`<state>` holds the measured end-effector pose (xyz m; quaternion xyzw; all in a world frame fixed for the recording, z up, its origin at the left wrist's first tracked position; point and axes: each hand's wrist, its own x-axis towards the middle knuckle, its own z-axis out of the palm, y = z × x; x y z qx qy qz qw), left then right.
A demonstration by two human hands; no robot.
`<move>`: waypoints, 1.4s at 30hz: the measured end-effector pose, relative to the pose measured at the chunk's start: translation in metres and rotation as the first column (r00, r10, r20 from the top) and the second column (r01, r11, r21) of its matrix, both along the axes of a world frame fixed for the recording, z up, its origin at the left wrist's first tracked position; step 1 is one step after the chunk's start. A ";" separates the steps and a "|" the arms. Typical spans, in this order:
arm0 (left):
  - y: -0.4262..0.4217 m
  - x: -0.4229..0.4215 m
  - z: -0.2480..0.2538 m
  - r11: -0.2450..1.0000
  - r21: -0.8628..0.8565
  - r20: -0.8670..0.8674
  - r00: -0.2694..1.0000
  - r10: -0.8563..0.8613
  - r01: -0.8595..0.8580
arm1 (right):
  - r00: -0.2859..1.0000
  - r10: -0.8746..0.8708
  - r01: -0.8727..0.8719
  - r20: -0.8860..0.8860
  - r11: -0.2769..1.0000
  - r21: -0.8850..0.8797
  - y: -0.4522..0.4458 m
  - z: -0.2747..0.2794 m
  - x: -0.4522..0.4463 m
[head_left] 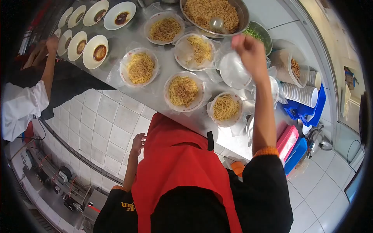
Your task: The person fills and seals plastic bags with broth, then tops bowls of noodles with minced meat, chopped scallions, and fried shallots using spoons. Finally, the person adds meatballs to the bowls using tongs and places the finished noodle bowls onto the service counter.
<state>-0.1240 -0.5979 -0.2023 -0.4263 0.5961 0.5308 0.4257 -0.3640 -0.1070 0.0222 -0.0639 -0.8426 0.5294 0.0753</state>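
My right hand is over the counter, between the metal bowl of minced topping and the bowl of chopped greens. Its fingers are pressed together, and what they hold, if anything, is too small to tell. Below it lies a plastic-covered bowl. My left hand hangs beside the red apron, fingers apart and empty. Plastic-lined bowls of noodles stand on the counter; one bowl has minced topping, while the noodles in another bowl look plain.
Several white bowls with dark sauce stand at the upper left. A co-worker's arm reaches in there. At right are a plastic tub, stacked paper cups, a blue tray and a pink tray.
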 end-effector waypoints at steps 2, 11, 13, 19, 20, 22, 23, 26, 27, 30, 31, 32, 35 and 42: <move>-0.001 0.001 0.003 1.000 0.001 -0.011 1.000 0.007 -0.007 | 0.997 -0.069 0.081 -0.042 0.882 0.464 0.015 0.005 -0.056; -0.003 0.026 0.015 0.995 -0.060 -0.027 0.996 0.084 -0.085 | 0.940 0.228 -0.337 0.254 0.497 0.800 0.008 -0.068 -0.166; -0.006 0.043 0.002 0.997 -0.073 -0.060 0.998 0.024 -0.028 | 0.911 0.230 -0.405 0.341 0.648 0.645 0.027 -0.068 -0.173; -0.029 0.063 -0.037 0.982 -0.025 -0.116 0.975 -0.187 0.186 | 0.872 0.096 -0.099 0.480 0.995 -0.020 0.056 -0.049 -0.162; -0.040 0.068 -0.054 0.968 0.072 -0.106 0.967 -0.233 0.241 | 0.874 0.092 -0.094 0.477 0.995 -0.020 0.056 -0.048 -0.159; -0.022 0.046 -0.026 0.989 -0.009 -0.089 0.985 -0.148 0.148 | 0.899 0.057 0.024 0.435 0.984 -0.178 0.055 -0.044 -0.152; -0.015 0.034 -0.013 0.995 -0.091 -0.076 0.996 -0.056 0.049 | 0.901 0.050 0.030 0.430 0.984 -0.178 0.057 -0.044 -0.149; -0.016 0.019 -0.011 0.999 -0.024 -0.066 0.997 0.025 -0.026 | 0.897 0.077 0.103 0.434 0.921 -0.377 0.059 -0.043 -0.141; -0.015 0.015 -0.009 0.999 -0.025 -0.069 0.997 0.019 -0.021 | 0.906 0.103 0.080 0.410 0.911 -0.405 0.058 -0.039 -0.136; -0.013 0.009 -0.012 1.000 -0.025 -0.085 0.996 0.001 -0.004 | 0.923 0.151 0.021 0.353 0.899 -0.438 0.058 -0.024 -0.109; -0.015 0.010 -0.023 1.000 -0.030 -0.069 0.998 -0.011 0.009 | 0.930 0.184 -0.025 0.319 0.896 -0.444 0.059 -0.016 -0.096; -0.019 0.011 -0.033 0.999 -0.034 -0.055 0.998 -0.024 0.023 | 0.933 0.167 -0.011 0.318 0.898 -0.441 0.060 -0.008 -0.081; -0.031 0.015 -0.060 0.979 0.042 -0.192 0.963 -0.187 0.198 | 0.943 0.153 -0.002 0.296 0.890 -0.455 0.059 0.019 -0.019; -0.046 -0.021 -0.075 0.911 -0.028 -0.149 0.900 -0.410 0.411 | 0.905 -0.160 0.220 0.394 0.969 -0.110 0.035 0.031 0.173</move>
